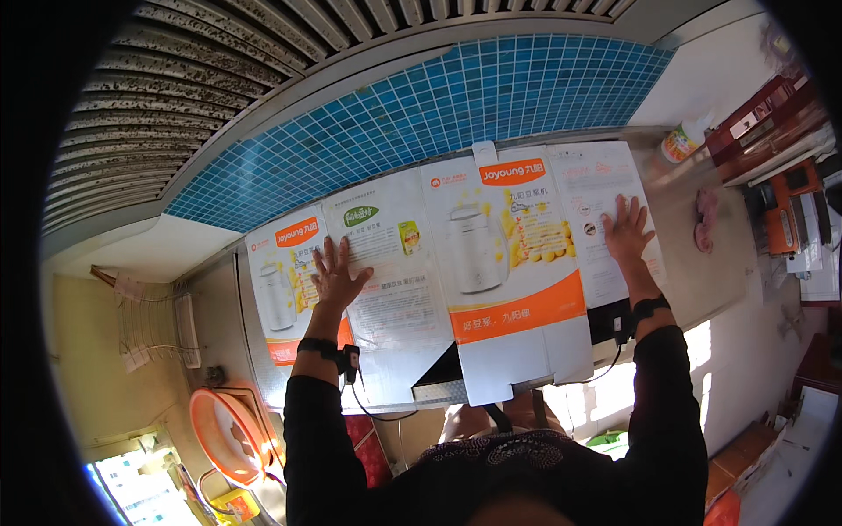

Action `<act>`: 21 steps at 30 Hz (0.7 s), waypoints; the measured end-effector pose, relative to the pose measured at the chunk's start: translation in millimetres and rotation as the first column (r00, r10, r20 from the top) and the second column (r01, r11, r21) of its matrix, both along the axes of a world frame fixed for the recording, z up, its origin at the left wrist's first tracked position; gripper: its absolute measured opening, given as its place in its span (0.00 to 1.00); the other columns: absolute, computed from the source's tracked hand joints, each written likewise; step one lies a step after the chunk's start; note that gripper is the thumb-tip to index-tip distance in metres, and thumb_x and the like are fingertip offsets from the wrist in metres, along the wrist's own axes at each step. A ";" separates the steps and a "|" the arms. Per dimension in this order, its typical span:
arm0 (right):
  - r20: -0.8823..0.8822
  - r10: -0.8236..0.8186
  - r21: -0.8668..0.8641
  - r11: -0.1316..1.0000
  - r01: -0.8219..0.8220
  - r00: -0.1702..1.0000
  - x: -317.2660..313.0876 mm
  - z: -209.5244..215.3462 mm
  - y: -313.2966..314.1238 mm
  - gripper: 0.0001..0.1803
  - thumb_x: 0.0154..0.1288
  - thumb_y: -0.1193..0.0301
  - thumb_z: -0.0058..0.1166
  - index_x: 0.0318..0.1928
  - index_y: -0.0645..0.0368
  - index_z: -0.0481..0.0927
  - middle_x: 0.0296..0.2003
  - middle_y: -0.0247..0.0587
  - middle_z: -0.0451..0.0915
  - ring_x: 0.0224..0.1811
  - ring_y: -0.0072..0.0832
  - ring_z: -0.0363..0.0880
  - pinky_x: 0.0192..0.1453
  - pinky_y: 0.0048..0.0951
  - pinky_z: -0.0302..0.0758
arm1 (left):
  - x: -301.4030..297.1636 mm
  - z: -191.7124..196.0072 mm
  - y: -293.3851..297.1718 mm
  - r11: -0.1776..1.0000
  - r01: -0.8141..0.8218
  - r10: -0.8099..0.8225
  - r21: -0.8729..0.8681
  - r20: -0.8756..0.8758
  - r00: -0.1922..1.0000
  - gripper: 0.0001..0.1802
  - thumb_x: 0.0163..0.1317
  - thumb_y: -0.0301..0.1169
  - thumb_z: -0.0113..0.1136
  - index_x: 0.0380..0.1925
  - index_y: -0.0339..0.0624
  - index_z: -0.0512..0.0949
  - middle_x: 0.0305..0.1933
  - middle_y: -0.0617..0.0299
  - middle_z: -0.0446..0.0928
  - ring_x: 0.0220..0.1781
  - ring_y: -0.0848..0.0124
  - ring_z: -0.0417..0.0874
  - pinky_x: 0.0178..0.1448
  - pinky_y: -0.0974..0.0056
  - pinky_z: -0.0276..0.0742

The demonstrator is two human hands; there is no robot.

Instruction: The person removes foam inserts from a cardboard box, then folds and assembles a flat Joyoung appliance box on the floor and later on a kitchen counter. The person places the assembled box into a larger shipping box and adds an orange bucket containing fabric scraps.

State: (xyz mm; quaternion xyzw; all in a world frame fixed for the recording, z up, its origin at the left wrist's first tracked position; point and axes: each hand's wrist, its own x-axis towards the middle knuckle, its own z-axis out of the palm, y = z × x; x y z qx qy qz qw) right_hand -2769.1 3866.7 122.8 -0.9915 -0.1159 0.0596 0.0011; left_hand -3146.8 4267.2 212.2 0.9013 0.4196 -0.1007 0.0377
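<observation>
A cardboard appliance box (395, 307), opened out flat, covers much of the counter in front of me. It is white with orange bands, and its panels carry pictures of a soymilk maker and yellow beans. My left hand (333, 279) lies with fingers spread across the fold between the two left panels. On the rightmost panel rests my right hand (626, 232), its fingers also spread and pointing away from me. Neither hand holds anything. One bottom flap (500, 366) reaches over the counter's near edge. Black bands with small cabled devices sit on both wrists.
Blue mosaic tiles (421, 105) line the wall behind the counter, under a slatted metal range hood (210, 88). A bottle (682, 143) stands at the far right. An orange basin (230, 436) is at the lower left, and a wire rack (158, 320) hangs at the left.
</observation>
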 end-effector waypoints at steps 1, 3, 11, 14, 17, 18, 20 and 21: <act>0.033 0.039 0.091 0.995 -0.042 0.999 2.9 2.3 -0.5 0.36 0.63 0.43 0.39 0.69 0.37 0.51 0.71 0.38 0.42 0.73 0.45 0.38 0.61 0.74 0.46 | 4.0 5.6 1.0 0.998 0.040 -0.040 0.052 -0.015 0.999 0.48 0.48 0.59 0.61 0.67 0.59 0.53 0.73 0.53 0.41 0.74 0.45 0.38 0.63 0.26 0.44; 0.052 0.094 0.229 0.968 -0.104 0.994 14.6 5.5 -1.0 0.36 0.62 0.44 0.42 0.68 0.38 0.52 0.71 0.38 0.42 0.73 0.45 0.37 0.63 0.73 0.44 | 18.7 14.4 6.7 0.992 0.075 -0.060 0.099 -0.142 0.988 0.47 0.48 0.59 0.61 0.66 0.56 0.55 0.72 0.51 0.46 0.73 0.45 0.43 0.64 0.27 0.42; -0.049 0.055 0.210 0.977 -0.043 0.997 61.1 -2.0 1.1 0.37 0.59 0.43 0.46 0.67 0.35 0.55 0.71 0.35 0.44 0.74 0.39 0.37 0.67 0.63 0.45 | 165.7 -22.5 76.9 0.808 0.405 -0.515 0.427 0.180 0.838 0.39 0.51 0.57 0.59 0.59 0.48 0.66 0.59 0.52 0.63 0.59 0.50 0.64 0.60 0.44 0.60; -0.048 0.036 0.208 0.978 -0.026 0.998 50.9 8.3 -19.9 0.37 0.58 0.43 0.47 0.67 0.35 0.56 0.71 0.34 0.45 0.74 0.38 0.38 0.67 0.63 0.45 | 166.7 -39.2 51.6 0.802 0.383 -0.510 0.458 0.192 0.838 0.39 0.52 0.59 0.56 0.60 0.49 0.65 0.56 0.51 0.63 0.55 0.48 0.65 0.59 0.44 0.61; -0.061 0.022 0.152 0.988 -0.012 0.998 39.6 19.6 -48.9 0.37 0.59 0.45 0.48 0.67 0.35 0.56 0.71 0.33 0.45 0.74 0.36 0.39 0.67 0.64 0.44 | 135.6 -57.9 3.6 0.864 0.389 -0.457 0.320 0.171 0.873 0.40 0.52 0.61 0.55 0.60 0.49 0.65 0.57 0.50 0.61 0.55 0.48 0.63 0.59 0.42 0.59; -0.055 0.035 0.132 0.991 -0.028 0.998 35.2 20.4 -55.5 0.37 0.59 0.46 0.48 0.67 0.36 0.56 0.71 0.33 0.45 0.74 0.36 0.39 0.67 0.64 0.44 | 121.2 -65.0 -12.2 0.894 0.349 -0.389 0.281 0.101 0.916 0.40 0.52 0.61 0.55 0.60 0.49 0.66 0.60 0.50 0.59 0.56 0.48 0.62 0.59 0.41 0.58; -0.026 0.050 0.118 0.992 -0.047 0.998 29.9 16.9 -59.8 0.36 0.60 0.48 0.49 0.67 0.37 0.56 0.71 0.33 0.45 0.74 0.36 0.38 0.67 0.64 0.44 | 106.7 -76.2 -26.4 0.894 0.340 -0.385 0.290 0.112 0.916 0.40 0.50 0.61 0.56 0.60 0.50 0.66 0.64 0.48 0.53 0.59 0.48 0.60 0.61 0.40 0.54; -0.010 0.061 0.108 0.992 -0.059 0.998 27.2 12.3 -59.3 0.36 0.60 0.48 0.48 0.67 0.38 0.56 0.71 0.33 0.45 0.74 0.36 0.38 0.67 0.65 0.44 | 102.2 -82.1 -31.1 0.876 0.338 -0.396 0.345 0.113 0.911 0.38 0.51 0.58 0.58 0.58 0.48 0.68 0.67 0.48 0.49 0.61 0.48 0.59 0.63 0.42 0.52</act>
